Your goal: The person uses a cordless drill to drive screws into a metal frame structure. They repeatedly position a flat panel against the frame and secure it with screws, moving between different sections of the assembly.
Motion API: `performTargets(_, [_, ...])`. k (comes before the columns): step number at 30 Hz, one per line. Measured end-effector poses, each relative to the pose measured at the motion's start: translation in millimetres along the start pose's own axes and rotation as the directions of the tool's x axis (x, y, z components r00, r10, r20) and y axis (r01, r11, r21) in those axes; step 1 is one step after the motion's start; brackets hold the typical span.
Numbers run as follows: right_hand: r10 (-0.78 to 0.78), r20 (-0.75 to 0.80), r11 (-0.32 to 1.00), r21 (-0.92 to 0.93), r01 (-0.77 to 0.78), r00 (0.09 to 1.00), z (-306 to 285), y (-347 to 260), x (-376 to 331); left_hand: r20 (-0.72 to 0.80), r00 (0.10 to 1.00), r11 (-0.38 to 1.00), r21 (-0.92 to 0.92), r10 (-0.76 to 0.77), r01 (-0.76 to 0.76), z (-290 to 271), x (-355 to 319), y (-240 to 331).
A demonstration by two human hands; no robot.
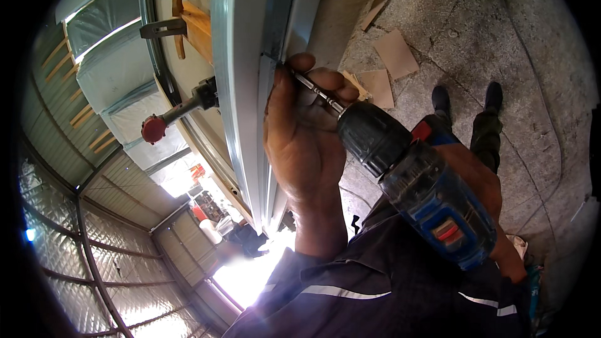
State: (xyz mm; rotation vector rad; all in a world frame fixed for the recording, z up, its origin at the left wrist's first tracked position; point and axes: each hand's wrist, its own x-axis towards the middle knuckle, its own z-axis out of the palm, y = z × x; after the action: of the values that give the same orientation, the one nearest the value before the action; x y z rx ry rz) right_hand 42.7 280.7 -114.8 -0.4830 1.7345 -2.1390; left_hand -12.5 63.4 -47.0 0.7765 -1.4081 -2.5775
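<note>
The drill [419, 181] sits in my right hand [482, 188], its grip wrapped around the handle, bit [316, 92] against the grey metal frame [250, 87], where my left hand [300, 131] pinches it, so I judge a slip could gouge those fingers.

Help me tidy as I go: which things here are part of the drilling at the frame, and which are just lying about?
In use:
- blue cordless drill, in right hand
- driver bit, steadied by left hand
- grey metal frame

Lying about:
- cardboard scraps on concrete floor
- red-handled clamp, apart from both hands
</note>
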Motion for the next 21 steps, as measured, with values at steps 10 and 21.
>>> performTargets(10, [0.048,-0.022,0.996,-0.076,-0.049,0.999,3,-14,14,-0.088,0.991,0.898,0.438,0.097,-0.048,4,-13,7])
performTargets(21, [0.011,-0.167,0.995,0.095,0.005,0.986,22,-1,12,0.185,0.939,-0.451,0.892,0.289,-0.037,-30,-16,82])
